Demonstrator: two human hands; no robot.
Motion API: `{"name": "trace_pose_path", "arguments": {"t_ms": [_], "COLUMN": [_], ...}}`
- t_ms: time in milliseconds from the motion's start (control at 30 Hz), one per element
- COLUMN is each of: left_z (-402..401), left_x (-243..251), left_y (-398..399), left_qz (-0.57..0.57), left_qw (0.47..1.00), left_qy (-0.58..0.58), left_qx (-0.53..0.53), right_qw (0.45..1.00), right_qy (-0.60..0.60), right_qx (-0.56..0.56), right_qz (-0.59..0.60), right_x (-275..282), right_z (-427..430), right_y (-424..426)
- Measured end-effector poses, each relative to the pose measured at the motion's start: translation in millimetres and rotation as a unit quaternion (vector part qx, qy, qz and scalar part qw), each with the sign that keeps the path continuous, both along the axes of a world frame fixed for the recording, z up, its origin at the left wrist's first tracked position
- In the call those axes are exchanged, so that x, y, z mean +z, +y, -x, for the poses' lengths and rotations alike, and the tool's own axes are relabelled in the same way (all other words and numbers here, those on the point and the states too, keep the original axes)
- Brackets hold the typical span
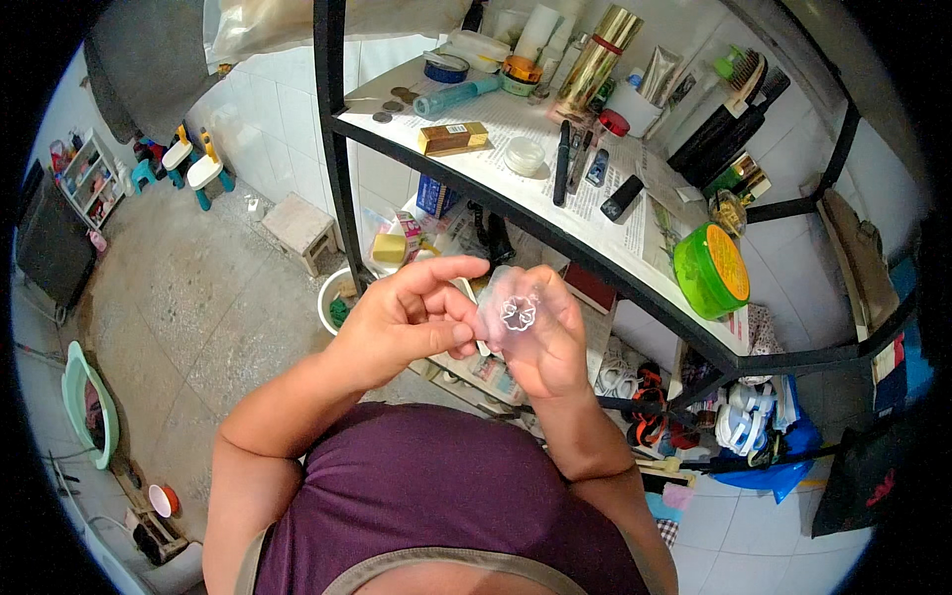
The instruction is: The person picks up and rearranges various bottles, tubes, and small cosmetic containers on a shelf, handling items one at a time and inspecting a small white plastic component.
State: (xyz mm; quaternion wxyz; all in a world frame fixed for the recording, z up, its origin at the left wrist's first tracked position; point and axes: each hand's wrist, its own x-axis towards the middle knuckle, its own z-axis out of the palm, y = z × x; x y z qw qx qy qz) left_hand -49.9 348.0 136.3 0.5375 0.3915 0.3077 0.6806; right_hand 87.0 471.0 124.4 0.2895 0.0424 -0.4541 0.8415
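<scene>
A small clear plastic bag (491,301) is held up before my chest, in front of the black-framed shelf. Inside it shows a silver-coloured, flower-shaped piece of jewellery (518,313), its exact kind unclear. My right hand (552,338) holds the bag from behind and the right, with fingers visible through the film. At the bag's left edge, the thumb and fingertips of my left hand (416,316) pinch the plastic, while its index finger sticks out above.
The shelf top (454,167) bears a gold box (454,138), a small white jar (524,156), dark cosmetic tubes (622,198) and a green tub (710,271). Shoes (746,419) lie below. Leftward stand a step stool (300,232) and a white bucket (327,294).
</scene>
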Motion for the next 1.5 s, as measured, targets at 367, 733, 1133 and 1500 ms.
{"name": "trace_pose_path", "arguments": {"t_ms": [367,733,1133,1500], "left_z": [-0.2,-1.1,-0.8,1.5], "left_x": [1.3,4.7,1.4,-6.8], "left_y": [-0.4,-1.1,-0.2,-1.4], "left_qz": [-0.007,0.039,0.029,-0.022], "left_qw": [0.995,0.977,0.992,0.994], "left_qy": [0.089,0.149,0.032,0.016], "left_qx": [0.047,0.147,0.122,0.106], "right_qw": [0.998,0.752,0.724,0.809], "right_qy": [-0.047,-0.057,-0.057,-0.088], "right_qx": [-0.015,-0.345,-0.359,-0.305], "right_qz": [-0.038,-0.559,-0.587,-0.495], "right_x": [0.6,15.2,18.3,17.9], "right_z": [-0.6,0.6,1.3,4.0], "right_y": [-3.8,-12.0,-20.9,-22.1]}}
